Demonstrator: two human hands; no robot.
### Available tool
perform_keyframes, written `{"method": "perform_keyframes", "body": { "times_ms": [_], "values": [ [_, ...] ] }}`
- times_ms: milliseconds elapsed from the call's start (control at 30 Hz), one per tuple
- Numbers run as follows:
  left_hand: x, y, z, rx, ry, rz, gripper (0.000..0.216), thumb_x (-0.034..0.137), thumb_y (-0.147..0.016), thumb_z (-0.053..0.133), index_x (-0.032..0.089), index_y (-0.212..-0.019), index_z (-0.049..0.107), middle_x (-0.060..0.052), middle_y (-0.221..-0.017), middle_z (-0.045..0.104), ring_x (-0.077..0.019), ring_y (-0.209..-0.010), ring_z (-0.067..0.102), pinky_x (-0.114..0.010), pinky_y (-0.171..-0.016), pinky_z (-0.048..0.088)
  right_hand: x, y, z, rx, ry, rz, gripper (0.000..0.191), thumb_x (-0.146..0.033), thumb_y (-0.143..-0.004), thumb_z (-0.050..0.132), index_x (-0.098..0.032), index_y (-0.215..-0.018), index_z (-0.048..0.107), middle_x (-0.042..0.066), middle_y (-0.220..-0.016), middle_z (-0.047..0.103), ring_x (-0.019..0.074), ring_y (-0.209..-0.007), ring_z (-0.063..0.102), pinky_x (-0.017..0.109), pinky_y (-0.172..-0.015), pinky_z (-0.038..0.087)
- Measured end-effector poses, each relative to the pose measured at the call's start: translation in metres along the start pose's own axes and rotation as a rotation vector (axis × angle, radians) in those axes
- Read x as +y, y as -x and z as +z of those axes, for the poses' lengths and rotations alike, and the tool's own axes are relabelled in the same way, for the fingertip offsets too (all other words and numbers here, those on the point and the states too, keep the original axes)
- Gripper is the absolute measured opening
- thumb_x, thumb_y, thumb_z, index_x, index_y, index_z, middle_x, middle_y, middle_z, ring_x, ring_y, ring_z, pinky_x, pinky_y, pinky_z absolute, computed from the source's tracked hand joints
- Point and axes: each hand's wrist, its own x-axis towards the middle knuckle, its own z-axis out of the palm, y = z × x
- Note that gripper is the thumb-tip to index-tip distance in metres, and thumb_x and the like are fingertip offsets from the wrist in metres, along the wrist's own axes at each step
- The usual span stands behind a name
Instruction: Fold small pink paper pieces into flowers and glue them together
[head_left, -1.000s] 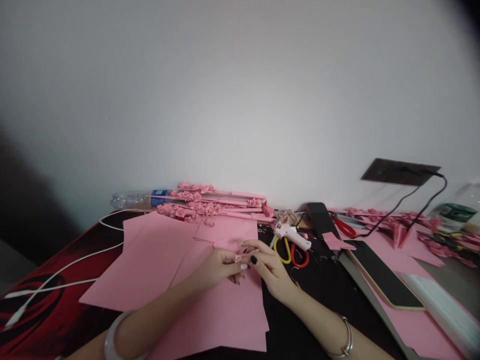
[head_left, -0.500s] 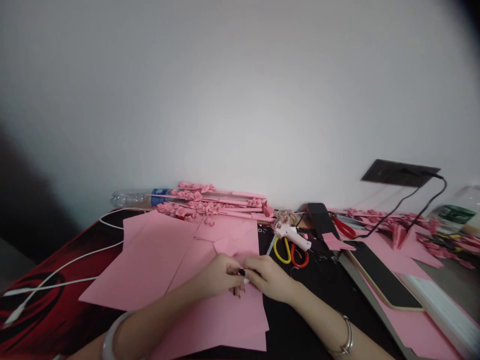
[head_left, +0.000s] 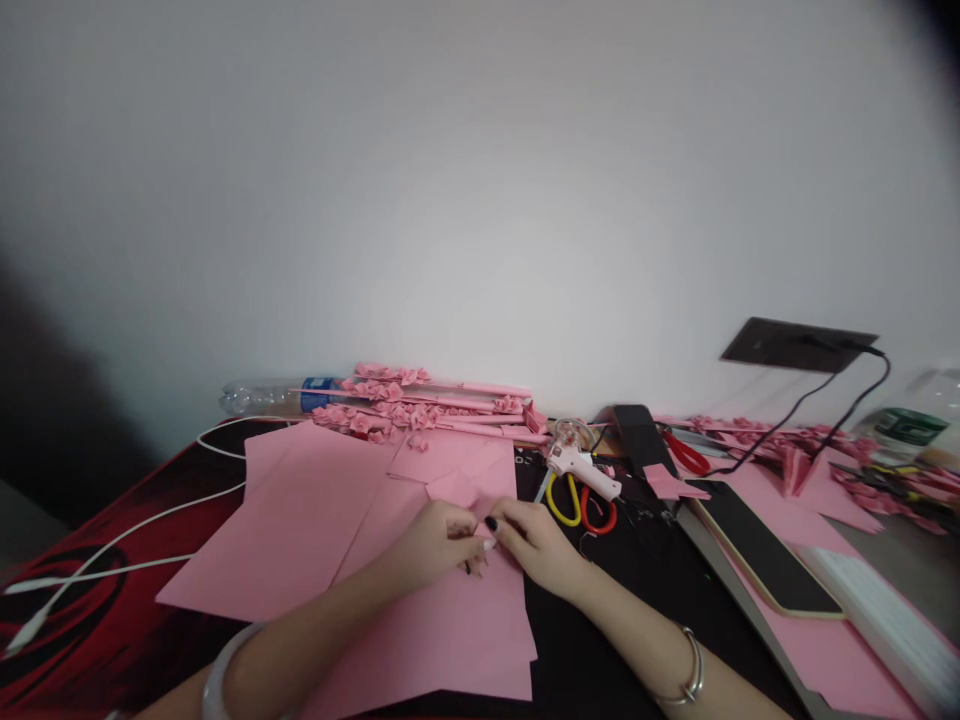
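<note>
Above the overlapping pink paper sheets (head_left: pixel 285 530), my left hand (head_left: pixel 435 545) and my right hand (head_left: pixel 536 545) meet with fingers curled. Between their fingertips is a small pink paper piece (head_left: pixel 487 533), mostly covered by the fingers and hard to tell from the sheets behind it. Both hands are closed in a pinch on it. Just beyond them lies a small folded pink paper (head_left: pixel 450 488). To the right of my right hand rest a white glue gun (head_left: pixel 581 467) and scissors with one yellow and one red handle loop (head_left: pixel 598 512).
Pink paper flowers on stems (head_left: pixel 450 405) lie along the wall beside a plastic bottle (head_left: pixel 262 397). To the right are a phone (head_left: pixel 765 545), a white keyboard-like strip (head_left: pixel 877 620), a dark box (head_left: pixel 634 435) and another bottle (head_left: pixel 907 425). White cables (head_left: pixel 127 520) cross the left side.
My fingertips have shifted: the right thumb now points up and left, slightly apart from the left fingers, and the left thumb has come forward. The things on the table look unmoved.
</note>
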Motion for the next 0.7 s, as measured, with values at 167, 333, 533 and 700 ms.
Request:
{"method": "perform_keyframes", "body": {
  "times_ms": [167, 333, 533, 700],
  "values": [
    [0.001, -0.004, -0.005, 0.134, -0.032, 0.041, 0.026, 0.036, -0.075, 0.058, 0.012, -0.064, 0.064, -0.005, -0.063, 0.068, -0.0169, -0.063, 0.063, -0.027, -0.063, 0.05, 0.002, -0.001, -0.002, 0.196, -0.279, 0.133, 0.021, -0.033, -0.089, 0.042, -0.017, -0.081, 0.052, -0.003, -0.059, 0.044, 0.0095, -0.048, 0.04, 0.021, -0.046, 0.034],
    [0.003, -0.004, -0.006, 0.175, -0.051, 0.05, 0.027, 0.036, -0.076, 0.058, 0.012, -0.067, 0.065, -0.005, -0.065, 0.068, -0.0173, -0.066, 0.063, -0.027, -0.064, 0.05, -0.001, -0.002, 0.0, 0.204, -0.404, 0.203, 0.022, -0.035, -0.085, 0.048, -0.015, -0.082, 0.056, -0.003, -0.058, 0.045, 0.0085, -0.045, 0.039, 0.021, -0.044, 0.033],
    [0.007, -0.001, -0.004, 0.19, -0.097, 0.077, 0.028, 0.035, -0.077, 0.056, 0.011, -0.068, 0.066, -0.006, -0.065, 0.067, -0.0169, -0.065, 0.061, -0.026, -0.063, 0.049, 0.003, -0.002, 0.006, 0.143, -0.408, 0.252, 0.014, -0.028, -0.079, 0.055, -0.015, -0.08, 0.06, -0.001, -0.06, 0.051, 0.0086, -0.048, 0.042, 0.02, -0.045, 0.033],
    [0.004, 0.0, -0.003, 0.154, -0.225, 0.123, 0.025, 0.028, -0.079, 0.051, 0.011, -0.066, 0.065, -0.005, -0.065, 0.065, -0.0165, -0.065, 0.059, -0.025, -0.062, 0.045, 0.007, -0.003, 0.01, 0.098, -0.409, 0.342, 0.011, -0.026, -0.076, 0.057, -0.015, -0.077, 0.057, -0.004, -0.053, 0.05, 0.0073, -0.04, 0.04, 0.019, -0.039, 0.031]
  ]
}}
